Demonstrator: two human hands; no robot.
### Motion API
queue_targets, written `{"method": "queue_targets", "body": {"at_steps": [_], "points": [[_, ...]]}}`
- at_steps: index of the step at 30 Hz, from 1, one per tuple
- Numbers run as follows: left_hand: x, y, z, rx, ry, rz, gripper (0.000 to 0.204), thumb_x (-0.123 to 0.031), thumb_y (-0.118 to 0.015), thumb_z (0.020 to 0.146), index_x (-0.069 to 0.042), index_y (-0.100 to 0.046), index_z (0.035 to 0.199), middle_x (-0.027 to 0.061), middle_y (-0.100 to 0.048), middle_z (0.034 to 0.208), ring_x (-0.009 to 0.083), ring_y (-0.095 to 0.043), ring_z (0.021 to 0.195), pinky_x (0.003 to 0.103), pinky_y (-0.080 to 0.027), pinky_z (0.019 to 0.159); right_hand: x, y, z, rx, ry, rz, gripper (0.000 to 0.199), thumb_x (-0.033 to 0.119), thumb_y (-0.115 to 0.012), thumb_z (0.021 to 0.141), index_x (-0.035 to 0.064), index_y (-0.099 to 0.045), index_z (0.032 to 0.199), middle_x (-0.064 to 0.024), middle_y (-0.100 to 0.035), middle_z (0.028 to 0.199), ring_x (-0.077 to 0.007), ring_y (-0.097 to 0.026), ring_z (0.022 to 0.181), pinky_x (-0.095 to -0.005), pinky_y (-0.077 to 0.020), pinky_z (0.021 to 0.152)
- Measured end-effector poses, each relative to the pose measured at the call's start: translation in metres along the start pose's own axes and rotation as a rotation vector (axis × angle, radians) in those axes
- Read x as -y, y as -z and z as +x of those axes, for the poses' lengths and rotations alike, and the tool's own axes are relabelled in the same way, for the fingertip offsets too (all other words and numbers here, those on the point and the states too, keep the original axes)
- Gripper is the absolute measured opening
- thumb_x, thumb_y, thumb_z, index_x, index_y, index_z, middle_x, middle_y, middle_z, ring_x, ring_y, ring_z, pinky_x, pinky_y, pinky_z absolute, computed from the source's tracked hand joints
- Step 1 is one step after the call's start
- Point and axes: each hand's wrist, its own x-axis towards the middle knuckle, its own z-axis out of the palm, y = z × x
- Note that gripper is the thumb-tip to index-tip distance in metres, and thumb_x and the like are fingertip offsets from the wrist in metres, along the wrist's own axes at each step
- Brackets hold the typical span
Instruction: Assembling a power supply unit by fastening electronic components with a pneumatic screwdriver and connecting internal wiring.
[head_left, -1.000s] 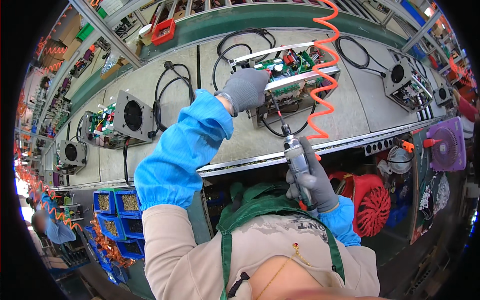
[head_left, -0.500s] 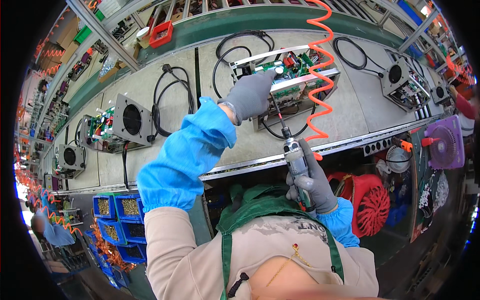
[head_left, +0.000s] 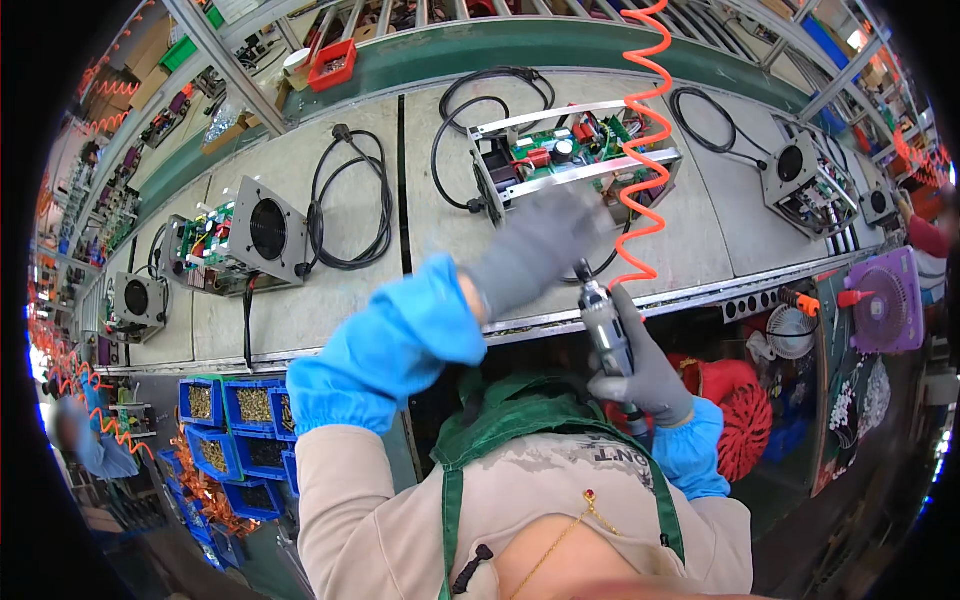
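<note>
At the far left, low down, blue plastic bins [head_left: 235, 410] stand in a stack, each an open square box holding a heap of small brass-coloured screws. Above them on the flat grey bench [head_left: 330, 290] sits a boxy metal unit with a round fan grille [head_left: 255, 235] and a green circuit board showing at its open side. A glossy black power cable [head_left: 350, 205] lies coiled in loops just beside it.

The left hand [head_left: 535, 250], in a grey knit glove with a puffy blue sleeve cover, is blurred and hangs above the bench edge, near the screwdriver's tip. Its fingers look curled, but whether they hold anything I cannot tell.

Behind it lies an open metal frame [head_left: 575, 160] with shiny rails, holding a green board with red and black parts. A springy orange coiled hose [head_left: 640, 130] runs down in front of it.

The right hand [head_left: 640, 375], also grey-gloved, is wrapped firmly around a slim grey powered screwdriver [head_left: 605, 325], held tilted at the bench's front edge, tip upward toward the frame.

At the far right stands a purple fan [head_left: 885, 300].
</note>
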Motion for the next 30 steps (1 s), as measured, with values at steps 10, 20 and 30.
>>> {"method": "queue_targets", "body": {"at_steps": [10, 20, 30], "points": [[-0.047, -0.006, -0.037, 0.243, 0.619, -0.884, 0.043, -0.036, -0.080, 0.062, -0.008, -0.067, 0.092, 0.0116, -0.066, 0.078, 0.0293, -0.065, 0.073, 0.039, -0.050, 0.066, 0.026, 0.011, -0.017, -0.305, 0.877, -0.951, 0.025, 0.006, -0.076, 0.061, 0.0069, -0.061, 0.082, -0.0111, -0.063, 0.082, -0.0276, -0.063, 0.073, -0.0357, -0.0495, 0.065], [-0.079, -0.027, -0.068, 0.183, 0.751, -1.366, 0.039, -0.025, -0.074, 0.067, -0.009, -0.063, 0.101, 0.0167, -0.066, 0.094, 0.0338, -0.063, 0.091, 0.041, -0.049, 0.077, -0.007, 0.019, 0.098, 0.550, 0.462, -0.032, 0.030, 0.012, -0.074, 0.077, 0.0019, -0.054, 0.098, -0.0120, -0.061, 0.086, -0.0245, -0.062, 0.077, -0.0413, -0.0504, 0.079], [-0.079, 0.096, -0.241, -0.419, 1.814, 0.005, 0.030, -0.018, -0.061, 0.081, -0.003, -0.065, 0.107, 0.0183, -0.067, 0.099, 0.0293, -0.066, 0.090, 0.038, -0.052, 0.079, -0.066, -0.012, 0.157, 0.234, 0.571, -0.101, 0.049, -0.013, -0.064, 0.071, 0.0050, -0.051, 0.114, -0.0104, -0.061, 0.097, -0.0130, -0.061, 0.083, -0.0281, -0.0520, 0.079]]}}
